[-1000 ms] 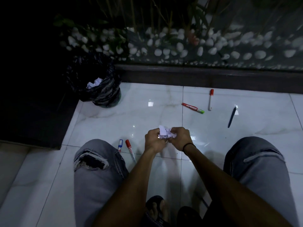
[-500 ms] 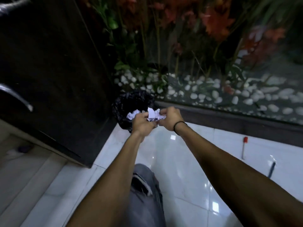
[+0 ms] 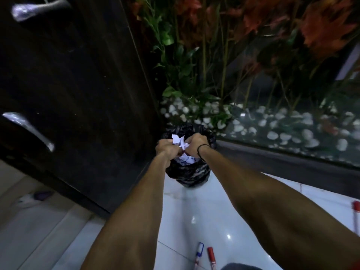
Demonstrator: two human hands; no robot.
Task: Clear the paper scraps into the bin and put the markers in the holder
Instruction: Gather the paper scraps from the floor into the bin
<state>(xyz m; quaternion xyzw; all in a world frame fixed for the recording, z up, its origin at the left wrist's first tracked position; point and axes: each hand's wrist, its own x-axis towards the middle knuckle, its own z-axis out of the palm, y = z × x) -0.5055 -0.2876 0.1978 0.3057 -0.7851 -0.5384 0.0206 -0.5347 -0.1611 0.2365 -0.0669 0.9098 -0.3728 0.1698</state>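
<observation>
Both arms reach out over a small bin point(image 3: 190, 175) lined with a black bag, standing on the white floor tiles. My left hand point(image 3: 165, 148) and my right hand point(image 3: 195, 144) together hold a bunch of white paper scraps point(image 3: 180, 142) right above the bin's mouth. More scraps point(image 3: 186, 160) lie inside the bin. A blue-capped marker point(image 3: 199, 253) and a red-capped marker point(image 3: 211, 255) lie on the floor near the bottom edge. Another red-capped marker point(image 3: 356, 217) lies at the right edge. No marker holder is in view.
A dark wooden door point(image 3: 78, 94) with metal handles stands close on the bin's left. Behind the bin, a glass panel point(image 3: 282, 123) fronts white pebbles and plants, above a dark ledge point(image 3: 292, 164). A beige step point(image 3: 39, 221) drops off at the lower left.
Both hands carried the paper scraps from in front of my knees forward and left, and now hold them over the bin. The view followed toward the bin and door.
</observation>
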